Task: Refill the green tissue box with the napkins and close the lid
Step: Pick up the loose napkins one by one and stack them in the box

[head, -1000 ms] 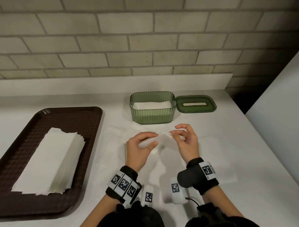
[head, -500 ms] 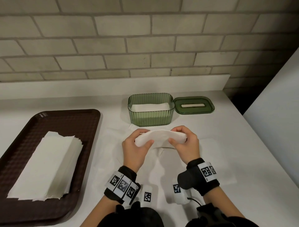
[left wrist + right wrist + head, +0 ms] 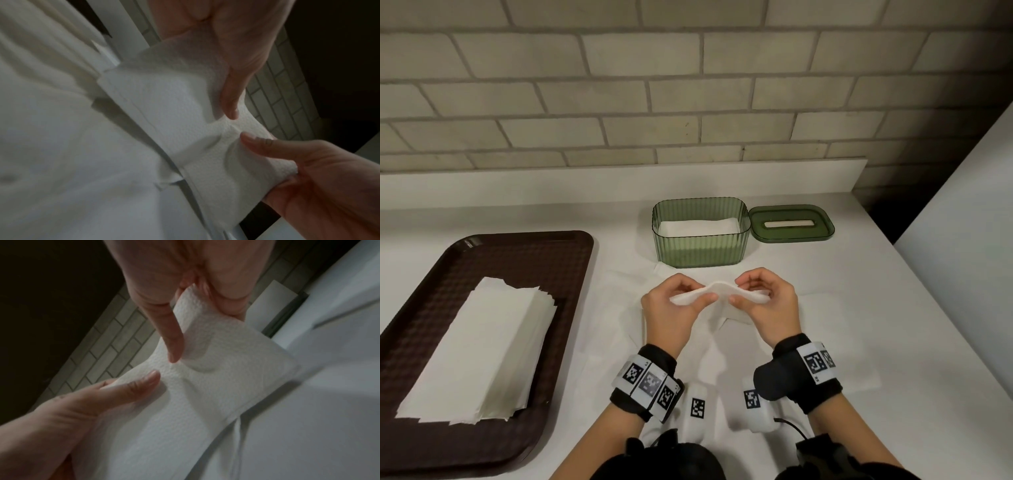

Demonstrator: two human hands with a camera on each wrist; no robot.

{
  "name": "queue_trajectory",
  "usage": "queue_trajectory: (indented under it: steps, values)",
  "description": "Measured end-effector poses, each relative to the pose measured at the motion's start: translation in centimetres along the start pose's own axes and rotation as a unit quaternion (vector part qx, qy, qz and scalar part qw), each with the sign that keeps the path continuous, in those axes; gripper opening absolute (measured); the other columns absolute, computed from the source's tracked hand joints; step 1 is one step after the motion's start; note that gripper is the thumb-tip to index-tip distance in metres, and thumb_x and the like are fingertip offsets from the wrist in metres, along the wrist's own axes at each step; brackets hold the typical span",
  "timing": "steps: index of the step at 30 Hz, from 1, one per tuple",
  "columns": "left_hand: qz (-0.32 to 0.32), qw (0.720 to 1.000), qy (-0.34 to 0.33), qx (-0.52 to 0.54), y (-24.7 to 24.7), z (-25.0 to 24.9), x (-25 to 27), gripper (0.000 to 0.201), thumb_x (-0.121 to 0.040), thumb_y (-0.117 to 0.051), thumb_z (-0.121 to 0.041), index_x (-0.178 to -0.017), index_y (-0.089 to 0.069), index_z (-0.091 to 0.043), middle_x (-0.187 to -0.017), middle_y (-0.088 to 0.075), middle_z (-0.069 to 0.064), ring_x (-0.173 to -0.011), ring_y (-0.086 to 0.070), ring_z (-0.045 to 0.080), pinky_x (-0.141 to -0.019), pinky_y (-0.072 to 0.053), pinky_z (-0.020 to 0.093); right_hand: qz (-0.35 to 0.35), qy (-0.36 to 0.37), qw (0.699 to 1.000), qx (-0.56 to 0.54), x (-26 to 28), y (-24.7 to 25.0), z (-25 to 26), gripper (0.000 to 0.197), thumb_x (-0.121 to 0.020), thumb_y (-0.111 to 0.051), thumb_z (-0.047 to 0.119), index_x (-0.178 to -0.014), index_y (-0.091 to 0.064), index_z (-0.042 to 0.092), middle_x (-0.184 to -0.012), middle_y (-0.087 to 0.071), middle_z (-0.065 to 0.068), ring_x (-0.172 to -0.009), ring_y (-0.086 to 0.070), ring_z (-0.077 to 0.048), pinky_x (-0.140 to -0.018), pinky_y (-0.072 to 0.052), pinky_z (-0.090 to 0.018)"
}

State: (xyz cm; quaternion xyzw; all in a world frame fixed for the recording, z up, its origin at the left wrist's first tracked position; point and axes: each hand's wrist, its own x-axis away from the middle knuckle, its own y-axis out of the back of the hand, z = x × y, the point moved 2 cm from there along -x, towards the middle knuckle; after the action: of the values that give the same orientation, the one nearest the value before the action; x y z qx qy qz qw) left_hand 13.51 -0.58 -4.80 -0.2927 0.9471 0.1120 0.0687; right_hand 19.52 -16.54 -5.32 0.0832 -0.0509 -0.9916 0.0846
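Note:
The green ribbed tissue box (image 3: 701,250) stands open on the white counter, with white napkins (image 3: 698,228) lying low inside. Its green slotted lid (image 3: 792,224) lies flat just right of the box. In front of the box, my left hand (image 3: 702,291) and right hand (image 3: 739,291) both pinch a folded wad of white napkins (image 3: 717,291), thumbs underneath. The wad arches upward between them. The left wrist view shows the embossed wad (image 3: 185,121) up close, and so does the right wrist view (image 3: 216,369), with both thumbs pressing into it.
A brown tray (image 3: 534,260) at the left holds a tall stack of napkins (image 3: 479,349). Loose white sheets (image 3: 825,325) lie spread on the counter under my hands. The counter's edge (image 3: 914,291) runs diagonally on the right; a brick wall stands behind.
The wad, loosely bunched a second ago, then held out flat, is now bowed upward with my thumbs closer together. Both hands stay in front of the box.

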Motion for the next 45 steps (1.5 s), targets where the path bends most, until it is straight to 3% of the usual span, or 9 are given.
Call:
queue_trajectory:
  steps: [8,12,18,21,26,29,37,41,45]
  values:
    - [0.068,0.993,0.070,-0.071,1.3,2.3,0.0,0.029,-0.057,-0.092,-0.014,-0.072,-0.068,-0.018,-0.066,-0.066,-0.008,-0.060,-0.057,0.002,-0.057,-0.043,0.010,0.043,-0.069,0.989,0.123,-0.1,1.7,-1.8,0.034,-0.064,-0.083,-0.001,-0.078,-0.063,0.022,-0.074,-0.062,0.008,-0.073,-0.056,-0.014,-0.061,-0.044,-0.012]
    - [0.084,0.990,0.105,-0.048,2.5,3.1,-0.2,0.026,-0.068,-0.085,-0.004,-0.085,-0.070,-0.017,-0.083,-0.073,-0.006,-0.081,-0.072,0.013,-0.070,-0.055,0.022,0.050,-0.081,0.987,0.128,-0.3,2.4,-1.9,0.036,-0.067,-0.080,-0.001,-0.080,-0.061,0.025,-0.081,-0.068,-0.003,-0.081,-0.065,-0.028,-0.072,-0.055,-0.035]
    - [0.032,0.998,0.050,-0.004,3.9,-0.7,-3.4,0.040,-0.077,-0.078,-0.004,-0.109,-0.057,-0.017,-0.083,-0.072,-0.001,-0.070,-0.071,0.000,-0.065,-0.055,0.015,0.009,-0.031,0.998,0.047,-3.8,2.0,3.2,0.044,-0.076,-0.076,-0.003,-0.106,-0.049,0.015,-0.093,-0.070,-0.004,-0.080,-0.070,-0.014,-0.068,-0.057,-0.020]
    - [-0.003,1.000,0.000,0.010,4.1,-2.6,-6.2,0.045,-0.079,-0.077,-0.007,-0.107,-0.048,-0.025,-0.086,-0.070,0.008,-0.070,-0.071,0.018,-0.066,-0.057,0.027,-0.027,0.018,0.998,0.045,-6.5,1.7,5.7,0.044,-0.078,-0.075,-0.001,-0.104,-0.042,0.015,-0.080,-0.066,0.002,-0.067,-0.067,-0.001,-0.061,-0.054,-0.015]
    - [-0.003,0.988,-0.079,-0.131,2.4,-4.3,-13.3,0.020,-0.082,-0.070,-0.003,-0.094,-0.060,-0.016,-0.073,-0.054,0.000,-0.059,-0.048,0.010,-0.067,-0.043,0.019,-0.029,0.124,0.978,0.166,-12.8,-0.3,7.0,0.030,-0.081,-0.072,0.004,-0.079,-0.052,0.027,-0.076,-0.060,0.005,-0.066,-0.056,-0.011,-0.069,-0.049,-0.024]
    - [0.052,0.962,-0.063,-0.260,1.2,-3.1,-16.5,0.020,-0.085,-0.068,-0.004,-0.104,-0.067,-0.006,-0.075,-0.055,0.004,-0.067,-0.050,0.017,-0.070,-0.041,0.020,0.022,0.139,0.952,0.272,-15.4,-1.7,6.1,0.016,-0.086,-0.063,0.000,-0.088,-0.071,0.013,-0.094,-0.070,0.000,-0.077,-0.058,0.003,-0.076,-0.035,-0.007]
    - [0.166,0.850,-0.033,-0.499,-0.9,-1.6,-17.9,0.024,-0.088,-0.062,-0.014,-0.111,-0.063,-0.008,-0.118,-0.056,0.017,-0.114,-0.053,0.036,-0.092,-0.046,0.041,0.174,0.067,0.844,0.503,-16.2,-3.2,2.9,0.018,-0.089,-0.061,0.008,-0.104,-0.070,0.009,-0.121,-0.056,-0.012,-0.110,-0.057,-0.029,-0.095,-0.045,-0.033]
    - [0.204,0.754,-0.070,-0.621,-1.6,-2.9,-17.0,0.054,-0.099,-0.031,-0.051,-0.106,-0.069,-0.013,-0.131,-0.048,0.015,-0.129,-0.033,0.035,-0.103,-0.029,0.052,0.169,0.134,0.794,0.568,-15.4,-3.7,3.5,0.043,-0.097,-0.042,0.049,-0.089,-0.071,0.019,-0.105,-0.061,-0.004,-0.106,-0.054,-0.025,-0.098,-0.033,-0.042]
    - [0.322,0.713,0.011,-0.623,-1.3,-3.6,-15.6,0.067,-0.100,-0.017,-0.055,-0.108,-0.069,-0.013,-0.152,-0.032,0.013,-0.145,-0.015,0.030,-0.111,-0.014,0.062,0.278,0.028,0.763,0.583,-13.7,-4.5,3.5,0.071,-0.094,-0.013,0.066,-0.061,-0.059,0.023,-0.069,-0.056,0.008,-0.088,-0.055,-0.018,-0.111,-0.008,-0.058]
